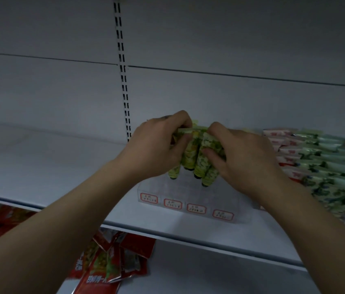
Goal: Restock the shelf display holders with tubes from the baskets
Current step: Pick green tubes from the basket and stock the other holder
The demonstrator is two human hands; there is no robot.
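Observation:
Both my hands hold a bunch of several green-and-yellow tubes [191, 158], caps pointing down, just above a clear plastic display holder [180, 194] on the white shelf [61, 166]. My left hand [156, 143] grips the bunch from the left side. My right hand [243, 158] grips it from the right, thumb across the front tubes. The holder has several compartments with red-framed labels [196, 208] along its front. No basket is in view.
To the right on the same shelf lies a row of stocked green and red tubes [320, 166]. Red snack packets [108, 264] lie on the shelf below. A slotted upright [124, 81] runs up the back panel.

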